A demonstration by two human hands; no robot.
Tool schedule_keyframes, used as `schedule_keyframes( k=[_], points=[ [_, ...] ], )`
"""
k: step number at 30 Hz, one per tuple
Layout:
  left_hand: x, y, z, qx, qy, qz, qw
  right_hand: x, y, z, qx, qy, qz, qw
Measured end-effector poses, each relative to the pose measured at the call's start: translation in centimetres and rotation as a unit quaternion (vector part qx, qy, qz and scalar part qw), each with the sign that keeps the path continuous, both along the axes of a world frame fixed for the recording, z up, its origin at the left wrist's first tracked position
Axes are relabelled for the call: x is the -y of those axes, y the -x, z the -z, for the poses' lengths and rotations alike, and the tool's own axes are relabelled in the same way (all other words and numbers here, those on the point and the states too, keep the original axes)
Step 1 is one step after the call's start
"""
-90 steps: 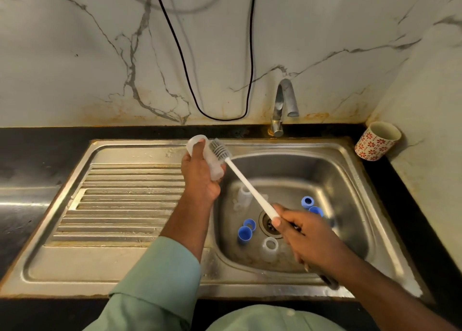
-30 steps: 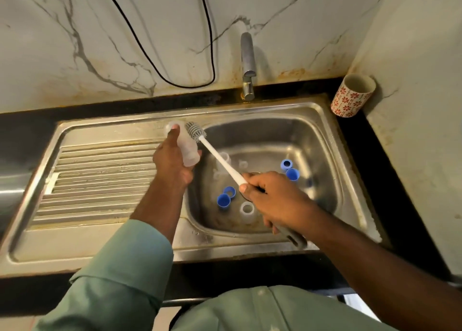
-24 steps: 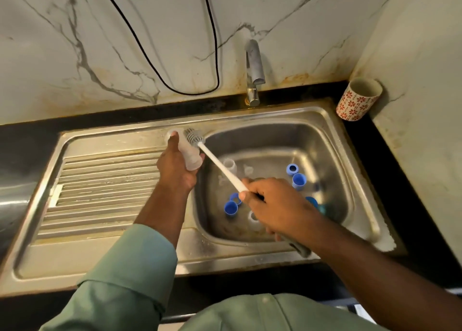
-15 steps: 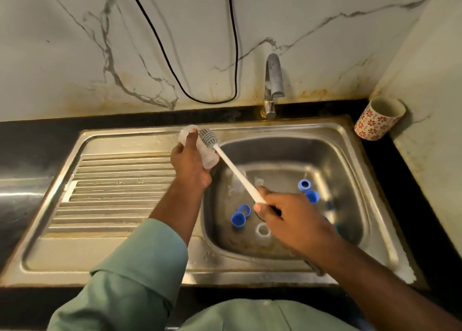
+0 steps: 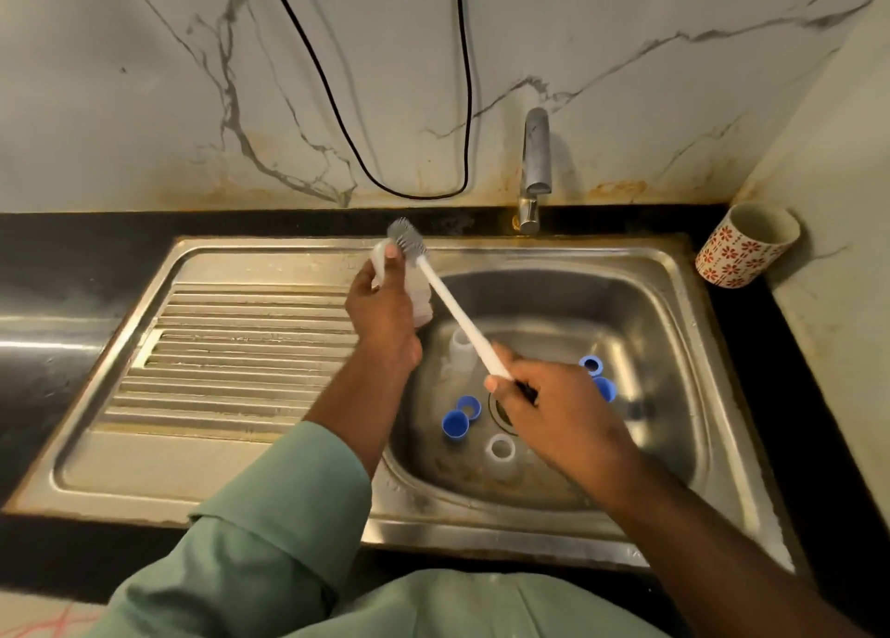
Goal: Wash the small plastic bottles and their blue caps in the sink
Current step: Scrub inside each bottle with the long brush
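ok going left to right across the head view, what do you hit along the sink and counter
ribbed draining board → left hand holding a bottle → blue caps → right hand on the brush → floral cup

Home kitchen, washing-up corner. Stainless steel sink (image 5: 674, 271) with ribbed draining board (image 5: 231, 348) on left, set into black stone counter (image 5: 72, 242). Single metal tap (image 5: 534, 165) at far rim. White marble-look wall (image 5: 144, 83) behind, rust-brown stains along its base. Black cable (image 5: 462, 83) hangs down wall. Flower-patterned cup (image 5: 741, 247) lies tilted in far right corner.
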State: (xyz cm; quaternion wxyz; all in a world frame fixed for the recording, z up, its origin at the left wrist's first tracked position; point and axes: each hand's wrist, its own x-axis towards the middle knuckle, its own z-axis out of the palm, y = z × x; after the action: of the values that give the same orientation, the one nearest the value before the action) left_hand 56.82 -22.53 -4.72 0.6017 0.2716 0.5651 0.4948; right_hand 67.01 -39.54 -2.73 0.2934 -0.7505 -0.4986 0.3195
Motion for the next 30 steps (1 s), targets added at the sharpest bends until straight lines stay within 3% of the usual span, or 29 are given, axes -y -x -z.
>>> schedule_keyframes(
  k=[3,6,10,14,19,23,27,30],
  points=[
    [-1.0,0.2,-0.2,0.019,-0.008,-0.011,1.000,0.8,0.4,0.4,0.018,0.014,-0.032,0.999],
    [-0.4,-0.7,-0.2,-0.019,-0.017,0.034,0.999,-1.1,0.5,0.7,0.018,-0.020,0.015,1.000],
    [-1.9,0.1,-0.6,0.032,-0.015,-0.034,0.999,-0.3,0.6,1.0,0.036,-0.014,-0.015,0.999],
    [-0.5,-0.5,-0.1,-0.008,-0.028,0.065,0.997,-0.6,0.8,0.9,0.001,-0.025,0.044,0.999],
    [-1.7,0.6,0.1,0.064,0.017,0.004,0.998,0.6,0.6,1.4,0.063,0.010,-0.040,0.997],
    [-0.4,-0.2,0.9,0.034,0.050,0.078,0.995,-0.6,0.5,1.8,0.031,0.004,0.016,0.999],
    [-2.5,0.5,1.0,0.108,0.040,-0.015,0.993,-0.6,1.0,2.1,0.075,0.005,-0.019,0.997],
    [-1.8,0.3,1.4,0.079,0.043,0.018,0.996,-0.3,1.2,2.1,0.073,0.022,-0.014,0.997]
  ],
)
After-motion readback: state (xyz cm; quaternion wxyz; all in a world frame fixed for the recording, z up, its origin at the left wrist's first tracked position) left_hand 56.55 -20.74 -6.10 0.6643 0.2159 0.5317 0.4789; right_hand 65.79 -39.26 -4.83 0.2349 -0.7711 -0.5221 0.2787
